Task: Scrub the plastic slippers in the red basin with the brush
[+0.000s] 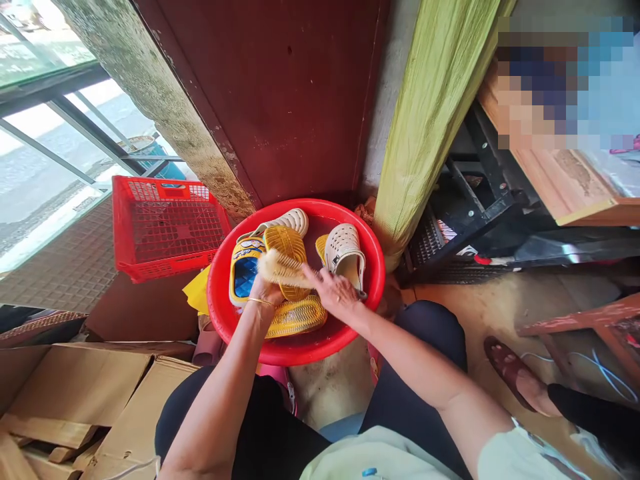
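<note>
My right hand (336,292) is closed round the handle of a pale scrubbing brush (283,268), index finger stretched along it. The brush lies across the sole of a yellow slipper (286,241), which is turned bottom up. Partly covered by the brush head, my left hand (267,288) grips that slipper at its left side. Both hands are over a red basin (225,333). In it lie a yellow-and-blue slide (245,273), another yellow slipper (300,317) sole up, a white clog (345,248) on the right and another white shoe (294,219) at the back.
A red plastic crate (175,227) stands left of the basin, above cardboard boxes (80,387). Behind is a dark red door (280,100); a yellow-green curtain (425,120) hangs at the right. Another person's foot (515,377) in a brown sandal is at the right.
</note>
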`<state>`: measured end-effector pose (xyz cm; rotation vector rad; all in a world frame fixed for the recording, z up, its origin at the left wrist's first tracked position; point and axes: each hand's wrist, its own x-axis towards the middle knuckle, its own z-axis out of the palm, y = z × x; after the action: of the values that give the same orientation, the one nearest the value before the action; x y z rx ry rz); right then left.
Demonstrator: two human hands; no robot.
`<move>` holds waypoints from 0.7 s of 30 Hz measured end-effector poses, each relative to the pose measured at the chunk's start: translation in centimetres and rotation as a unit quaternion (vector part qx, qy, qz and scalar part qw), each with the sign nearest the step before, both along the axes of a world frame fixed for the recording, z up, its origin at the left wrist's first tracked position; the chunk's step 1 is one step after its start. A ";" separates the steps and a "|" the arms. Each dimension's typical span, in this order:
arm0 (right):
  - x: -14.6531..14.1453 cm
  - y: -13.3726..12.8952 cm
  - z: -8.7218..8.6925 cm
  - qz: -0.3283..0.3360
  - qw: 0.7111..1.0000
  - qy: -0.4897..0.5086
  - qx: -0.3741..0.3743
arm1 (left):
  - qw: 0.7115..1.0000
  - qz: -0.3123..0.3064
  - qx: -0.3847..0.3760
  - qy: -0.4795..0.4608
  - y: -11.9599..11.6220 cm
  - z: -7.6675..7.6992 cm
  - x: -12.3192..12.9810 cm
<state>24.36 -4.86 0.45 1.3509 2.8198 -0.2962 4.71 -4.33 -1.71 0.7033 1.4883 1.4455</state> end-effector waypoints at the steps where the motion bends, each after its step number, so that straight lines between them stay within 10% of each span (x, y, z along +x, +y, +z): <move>1: 0.3 0.8 0.3 -0.041 0.999 -0.001 -0.002 | 0.999 -0.031 -0.020 -0.040 -0.1 0.2 -0.2; 7: 1.4 3.4 1.7 -0.172 0.985 0.001 -0.021 | 0.921 -0.146 -0.143 -0.333 -0.9 1.0 -0.5; 13: 1.4 1.6 1.9 -0.095 0.995 0.008 -0.018 | 0.939 -0.069 -0.136 -0.308 -1.6 1.3 -0.7; 21: 2.6 4.3 0.5 -0.179 0.979 0.095 -0.035 | 0.982 0.014 -0.019 -0.186 -0.9 0.2 -0.5</move>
<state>26.99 -0.58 0.91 1.9066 2.6549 -0.5477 4.21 -5.24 -1.47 0.3642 1.2348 1.4711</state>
